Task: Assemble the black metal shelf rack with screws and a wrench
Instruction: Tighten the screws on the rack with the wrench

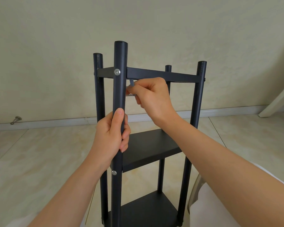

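Note:
The black metal shelf rack (pixel 162 74) stands upright on the floor in front of me, with three shelves between its posts. My left hand (pixel 111 135) grips the near post (pixel 120 89) just above the middle shelf (pixel 151 146). A silver screw (pixel 117 72) sits in that post at the top shelf, and another screw (pixel 114 172) sits lower at the middle shelf. My right hand (pixel 152 97) pinches a small grey wrench (pixel 131 89) just under the top shelf's front rail, behind the near post. The wrench's tip is hidden behind the post.
A pale tiled floor (pixel 39 158) lies around the rack, with a wall and baseboard behind. A metal doorstop (pixel 16 120) sits at the baseboard on the left. A white slanted leg (pixel 275 102) stands at the right. My light trousers (pixel 236 202) show at the lower right.

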The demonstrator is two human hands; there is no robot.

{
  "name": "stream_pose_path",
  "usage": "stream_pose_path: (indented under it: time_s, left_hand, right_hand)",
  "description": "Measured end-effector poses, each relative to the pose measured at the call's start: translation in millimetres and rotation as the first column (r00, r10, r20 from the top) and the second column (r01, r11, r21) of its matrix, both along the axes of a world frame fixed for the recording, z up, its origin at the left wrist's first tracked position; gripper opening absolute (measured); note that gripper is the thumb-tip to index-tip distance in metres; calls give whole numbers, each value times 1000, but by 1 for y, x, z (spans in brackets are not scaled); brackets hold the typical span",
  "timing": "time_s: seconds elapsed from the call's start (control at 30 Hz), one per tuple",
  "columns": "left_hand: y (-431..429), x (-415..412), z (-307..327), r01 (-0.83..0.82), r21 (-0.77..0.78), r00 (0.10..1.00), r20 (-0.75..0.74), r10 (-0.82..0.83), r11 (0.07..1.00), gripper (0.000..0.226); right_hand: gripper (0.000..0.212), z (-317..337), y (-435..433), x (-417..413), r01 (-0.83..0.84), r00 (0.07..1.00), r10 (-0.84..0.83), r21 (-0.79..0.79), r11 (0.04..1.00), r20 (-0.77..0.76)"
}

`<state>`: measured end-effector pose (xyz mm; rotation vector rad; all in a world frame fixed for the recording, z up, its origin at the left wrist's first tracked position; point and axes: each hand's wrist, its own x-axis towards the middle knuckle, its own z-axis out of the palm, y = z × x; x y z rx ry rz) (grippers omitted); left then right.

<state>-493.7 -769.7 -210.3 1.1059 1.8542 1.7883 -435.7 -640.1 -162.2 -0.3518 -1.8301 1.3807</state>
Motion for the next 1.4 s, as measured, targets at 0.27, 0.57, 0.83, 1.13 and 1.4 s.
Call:
stream_pose_path:
  time_s: [0.27,0.57,0.83,1.13,1.4]
  left_hand:
    - [-1,1,-1,15,-7,1000,-6,-15,1000,49]
    - [-1,3,-1,26,-17,1000,-6,-27,1000,51]
    - [-4,2,-2,43,-23,998,-33,-43,999,50]
    - [1,1,-1,30,-34,998,-46,-32,999,51]
    - [22,-3,1,12,-28,1000,-6,-12,1000,44]
  right_hand:
    - [40,-8,-2,-4,78,997,-79,173,982,-4]
    - [32,-20,2,-14,198,980,-180,315,928,-84]
    - [30,-20,5,-20,268,959,-208,381,885,-191]
    - [36,-25,9,0,158,984,-176,396,904,11]
    - [26,-17,16,37,68,986,-93,170,983,142]
